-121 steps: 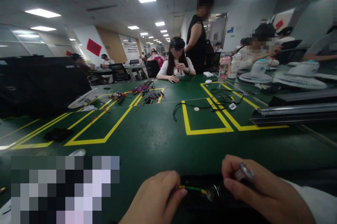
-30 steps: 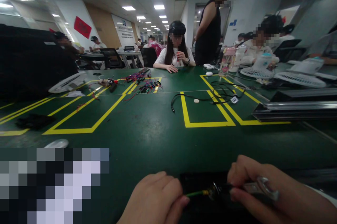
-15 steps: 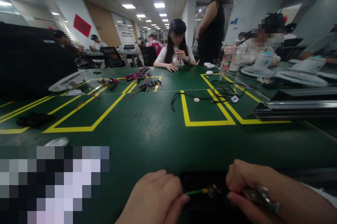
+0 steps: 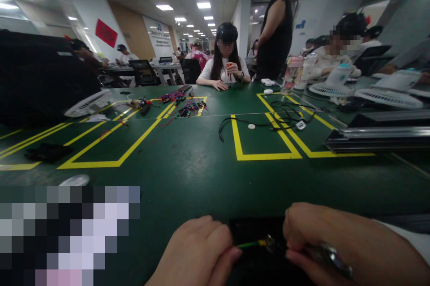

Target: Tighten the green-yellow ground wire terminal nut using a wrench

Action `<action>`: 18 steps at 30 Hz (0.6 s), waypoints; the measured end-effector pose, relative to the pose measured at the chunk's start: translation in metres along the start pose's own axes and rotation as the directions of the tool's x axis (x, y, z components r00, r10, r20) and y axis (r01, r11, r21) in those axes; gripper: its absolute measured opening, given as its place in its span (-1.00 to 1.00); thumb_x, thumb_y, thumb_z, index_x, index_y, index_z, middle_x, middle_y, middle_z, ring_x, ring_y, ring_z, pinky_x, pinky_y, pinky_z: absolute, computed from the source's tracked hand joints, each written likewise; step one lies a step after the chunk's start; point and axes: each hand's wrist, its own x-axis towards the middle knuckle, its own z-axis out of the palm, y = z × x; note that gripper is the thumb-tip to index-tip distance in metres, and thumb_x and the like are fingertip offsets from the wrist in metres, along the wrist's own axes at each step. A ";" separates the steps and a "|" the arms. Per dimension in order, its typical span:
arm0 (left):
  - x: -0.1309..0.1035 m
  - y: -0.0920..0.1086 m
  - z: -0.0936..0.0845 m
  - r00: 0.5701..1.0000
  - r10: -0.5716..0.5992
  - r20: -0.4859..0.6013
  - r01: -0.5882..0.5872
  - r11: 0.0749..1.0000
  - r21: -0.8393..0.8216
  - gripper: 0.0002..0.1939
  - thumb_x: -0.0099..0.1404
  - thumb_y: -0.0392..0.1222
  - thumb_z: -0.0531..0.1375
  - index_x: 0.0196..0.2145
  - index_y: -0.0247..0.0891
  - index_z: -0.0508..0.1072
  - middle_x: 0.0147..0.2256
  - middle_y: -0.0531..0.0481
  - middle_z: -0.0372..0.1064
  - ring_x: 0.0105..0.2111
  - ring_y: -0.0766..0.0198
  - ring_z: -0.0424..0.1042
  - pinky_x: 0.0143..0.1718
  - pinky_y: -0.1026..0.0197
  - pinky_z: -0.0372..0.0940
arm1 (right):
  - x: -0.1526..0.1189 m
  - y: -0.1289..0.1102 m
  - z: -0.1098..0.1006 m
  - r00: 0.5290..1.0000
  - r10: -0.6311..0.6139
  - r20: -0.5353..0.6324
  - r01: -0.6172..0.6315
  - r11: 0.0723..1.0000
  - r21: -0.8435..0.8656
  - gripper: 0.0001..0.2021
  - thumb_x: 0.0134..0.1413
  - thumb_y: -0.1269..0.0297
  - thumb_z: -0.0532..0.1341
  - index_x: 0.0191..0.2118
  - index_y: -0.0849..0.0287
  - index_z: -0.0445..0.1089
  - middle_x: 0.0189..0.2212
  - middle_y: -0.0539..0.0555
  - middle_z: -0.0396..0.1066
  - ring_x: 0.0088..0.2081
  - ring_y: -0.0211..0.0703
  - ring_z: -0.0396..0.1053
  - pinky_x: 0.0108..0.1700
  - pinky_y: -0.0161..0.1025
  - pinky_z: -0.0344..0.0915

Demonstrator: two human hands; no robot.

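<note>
My left hand (image 4: 201, 250) is closed, thumb and finger pinching a thin green wire (image 4: 248, 245) near the bottom of the head view. At its right end the wire has a yellow section and a small shiny metal piece (image 4: 269, 242), whose exact shape I cannot make out. My right hand (image 4: 312, 236) is curled shut just right of that piece, around a shiny metal tool (image 4: 336, 260). The tool's rear end sticks out below the palm; its front is hidden by fingers and shadow. Both hands are over a black surface (image 4: 255, 225) at the table's near edge.
Yellow tape lines (image 4: 268, 157) mark the green table (image 4: 188, 156). Black cables (image 4: 242, 121) and metal profiles (image 4: 383, 133) lie at the right. Bundled coloured wires (image 4: 174, 94) are farther back. A seated person (image 4: 223, 69) is across the table; another person (image 4: 275, 31) stands behind.
My right hand has shifted slightly left, closer to the metal piece, and the shiny tool in it has turned. The left hand keeps its place on the wire.
</note>
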 end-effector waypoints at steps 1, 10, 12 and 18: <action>0.000 0.000 0.000 1.000 0.006 -0.005 -0.006 1.000 -0.006 -0.80 0.47 -0.40 0.22 -0.31 -0.17 0.50 -0.37 0.05 0.59 -0.41 0.17 0.55 -0.36 0.18 0.32 | -0.002 0.002 -0.002 0.999 -0.019 0.031 0.020 1.000 -0.012 -0.78 0.19 0.31 0.48 -0.34 -0.01 0.41 -0.51 -0.11 0.48 -0.51 -0.14 0.46 -0.49 -0.33 0.26; 0.002 0.004 0.001 0.995 -0.081 -0.057 0.077 0.994 -0.078 -0.66 0.55 -0.29 0.08 -0.38 -0.18 0.52 -0.42 0.03 0.60 -0.42 0.16 0.60 -0.34 0.19 0.35 | -0.015 0.017 -0.011 0.984 -0.116 0.137 0.118 0.993 -0.007 -0.79 0.08 0.52 0.36 -0.35 0.03 0.42 -0.43 -0.13 0.56 -0.52 -0.21 0.46 -0.47 -0.35 0.27; 0.003 0.004 0.001 0.993 -0.111 -0.045 0.107 0.991 -0.079 -0.63 0.55 -0.27 0.08 -0.42 -0.19 0.52 -0.44 0.01 0.59 -0.44 0.15 0.60 -0.38 0.19 0.30 | -0.017 0.018 -0.011 0.988 -0.082 0.130 0.080 0.997 0.016 -0.80 0.11 0.49 0.36 -0.36 0.03 0.40 -0.43 -0.14 0.55 -0.50 -0.23 0.45 -0.45 -0.36 0.28; 0.003 0.000 0.007 0.988 -0.141 -0.055 0.137 0.988 -0.077 -0.63 0.57 -0.24 0.10 -0.45 -0.17 0.46 -0.46 0.02 0.55 -0.44 0.17 0.58 -0.40 0.21 0.25 | -0.021 0.024 -0.012 0.998 -0.008 0.057 0.000 0.991 0.136 -0.87 0.24 0.38 0.27 -0.33 0.00 0.42 -0.44 -0.13 0.53 -0.49 -0.21 0.40 -0.43 -0.32 0.27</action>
